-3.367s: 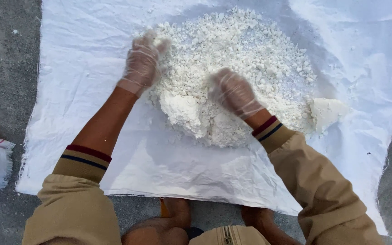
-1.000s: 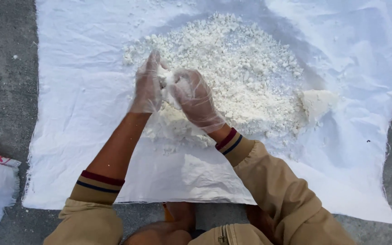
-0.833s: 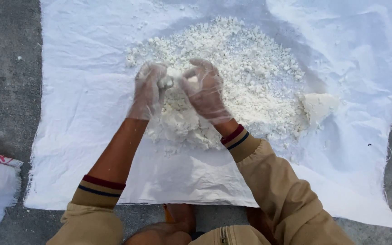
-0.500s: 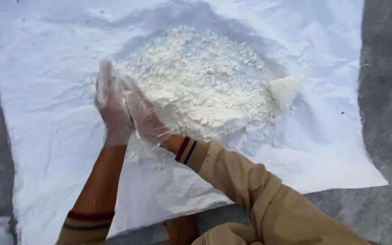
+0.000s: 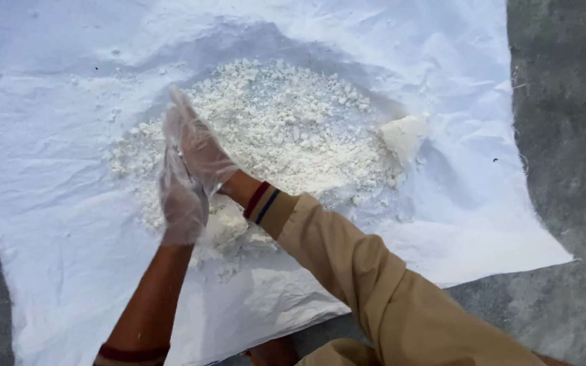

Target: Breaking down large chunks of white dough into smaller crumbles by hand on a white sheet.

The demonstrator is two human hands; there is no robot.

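A heap of white crumbly material [image 5: 286, 129] lies spread on a white woven sheet [image 5: 55, 156]. My left hand [image 5: 181, 200] and my right hand [image 5: 198, 146] wear thin clear plastic gloves. They are pressed palm to palm above the heap's near edge, fingers pointing away from me. White crumbs lie under them; whether any sit between the palms is hidden. A larger pale lump [image 5: 401, 135] rests at the heap's right side. My right sleeve [image 5: 374, 285] is tan with a striped cuff.
Grey concrete ground [image 5: 564, 135] shows beyond the sheet's right edge and at the lower left corner. The sheet is wrinkled and dusted with white powder around the heap.
My hands lifted from the heap, came together and now press flat against each other. The view has swung so the sheet's right edge and the ground show.
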